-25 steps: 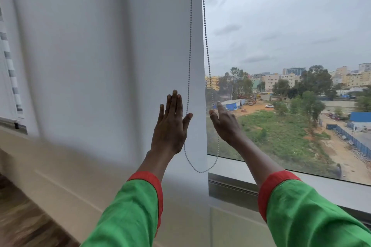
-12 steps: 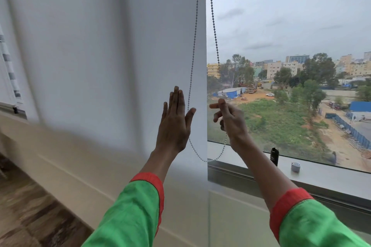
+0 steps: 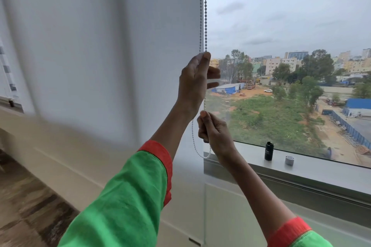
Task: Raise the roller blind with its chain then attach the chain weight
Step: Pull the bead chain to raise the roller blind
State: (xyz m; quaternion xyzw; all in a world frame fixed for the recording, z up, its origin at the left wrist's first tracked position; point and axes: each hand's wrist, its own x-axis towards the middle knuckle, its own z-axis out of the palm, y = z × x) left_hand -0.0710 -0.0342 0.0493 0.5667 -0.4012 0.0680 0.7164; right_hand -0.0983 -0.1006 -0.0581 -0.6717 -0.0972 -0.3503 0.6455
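A white roller blind (image 3: pixel 100 50) hangs down over the left part of the window. Its bead chain (image 3: pixel 205 10) runs down the blind's right edge as two strands and loops just above the sill. My left hand (image 3: pixel 195 80) is raised and pinches the chain between thumb and forefinger, other fingers spread. Below it my right hand (image 3: pixel 213 133) is closed on the lower part of the same chain. A black cylindrical chain weight (image 3: pixel 269 151) stands upright on the sill, apart from both hands. A small grey cap (image 3: pixel 289 160) sits beside it.
The grey window sill (image 3: pixel 325 168) runs to the right below the glass (image 3: pixel 291 26). A second striped blind (image 3: pixel 7 70) shows at the far left. The white wall below (image 3: pixel 60 156) meets a wood-patterned floor (image 3: pixel 24 206).
Both hands went from hovering open beside the chain to gripping it: the left rose and pinched it higher up, the right closed on it lower down.
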